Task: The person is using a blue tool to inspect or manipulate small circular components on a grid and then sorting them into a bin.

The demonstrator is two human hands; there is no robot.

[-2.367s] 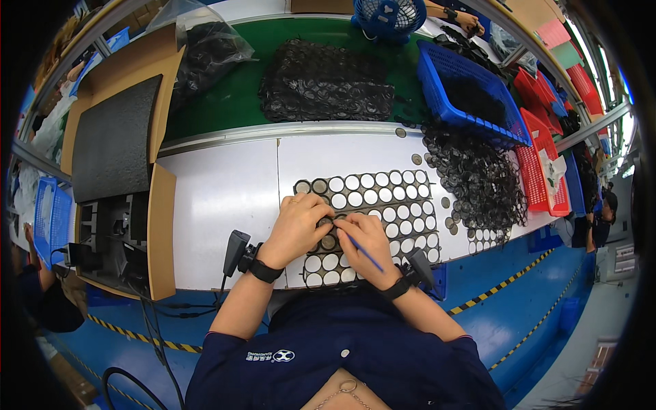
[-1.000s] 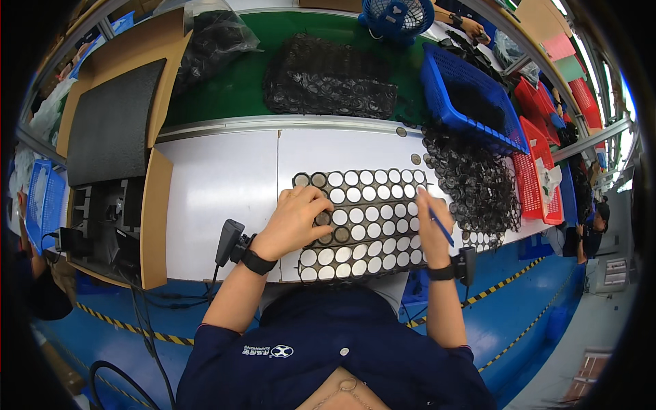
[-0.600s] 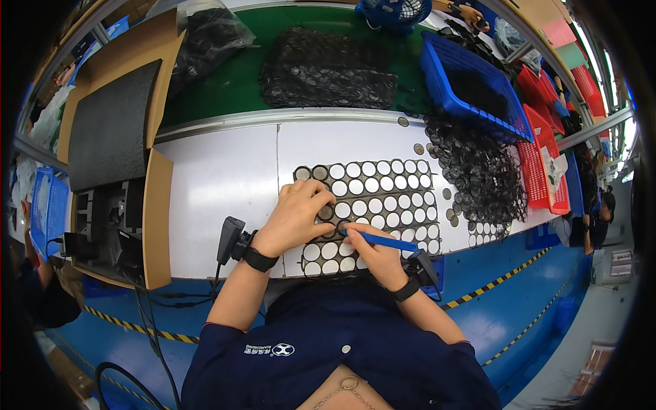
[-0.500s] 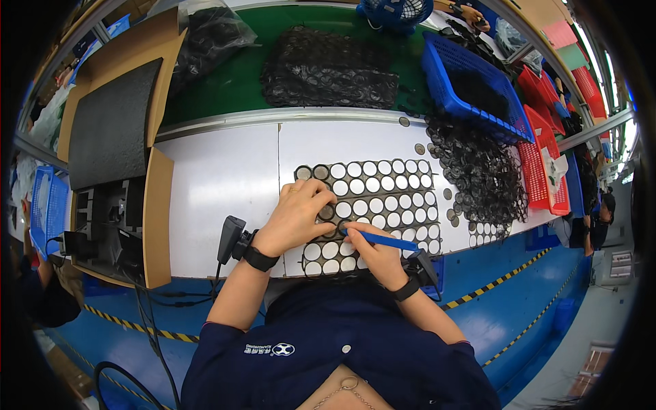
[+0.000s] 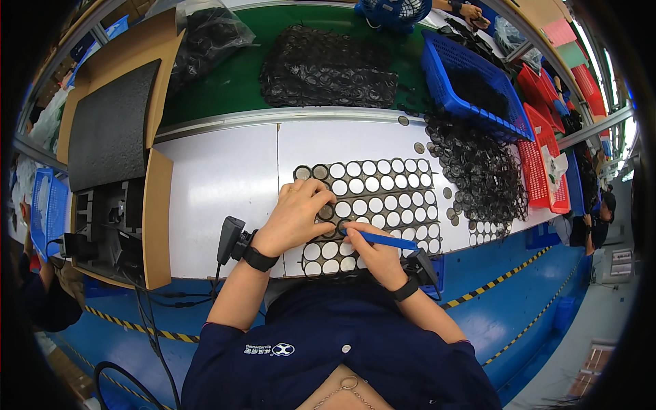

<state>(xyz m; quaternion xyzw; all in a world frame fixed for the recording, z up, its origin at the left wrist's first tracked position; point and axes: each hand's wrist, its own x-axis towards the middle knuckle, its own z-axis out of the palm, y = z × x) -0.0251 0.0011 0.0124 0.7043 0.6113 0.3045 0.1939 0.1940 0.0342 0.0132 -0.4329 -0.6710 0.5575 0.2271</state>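
Note:
A dark sheet of black rings (image 5: 372,195) lies on the white table, with white discs filling most rings and grey-brown discs in a few at its left. My left hand (image 5: 294,213) rests on the sheet's left part, thumb and forefinger spread around a ring, holding nothing. In my right hand (image 5: 377,258) is a slim blue pen-like tool (image 5: 391,240), pinched near its left end. The tool's tip is hidden by my fingers, close to a dark disc (image 5: 343,227) beside my left thumb. Both wrists wear black straps with small devices.
Loose black rings and discs are heaped (image 5: 475,167) on the right, beside a blue basket (image 5: 471,89) and red baskets (image 5: 547,160). A cardboard box (image 5: 160,219) with black contents stands at left. Black sheets (image 5: 328,68) lie on the green surface behind, near a blue fan (image 5: 394,12).

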